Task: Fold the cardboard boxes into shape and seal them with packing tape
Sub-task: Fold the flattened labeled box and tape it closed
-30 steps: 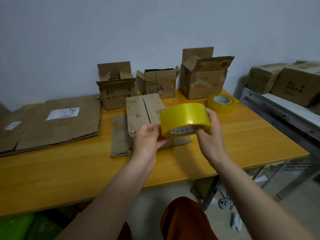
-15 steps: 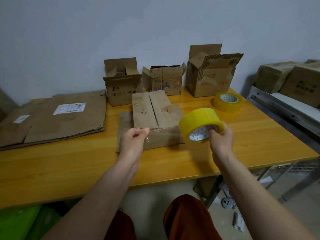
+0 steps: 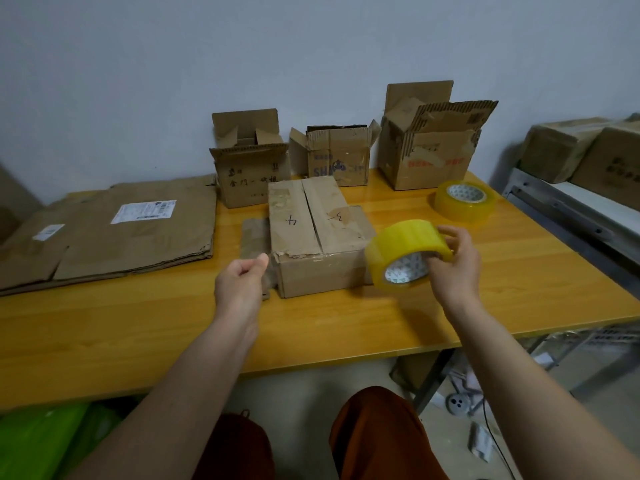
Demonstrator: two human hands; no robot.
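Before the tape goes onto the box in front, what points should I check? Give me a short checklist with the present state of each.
1. Top flaps of the front box closed flat with the seam showing: ok.
2. Tape roll in hand: ok, the right hand grips it beside the box.
3. Free tape end pulled out: cannot tell; the left hand pinches its fingers, but no strip is visible.
4. Box steadied: not ok, neither hand touches it.
5. Spare roll within reach on the table: ok.
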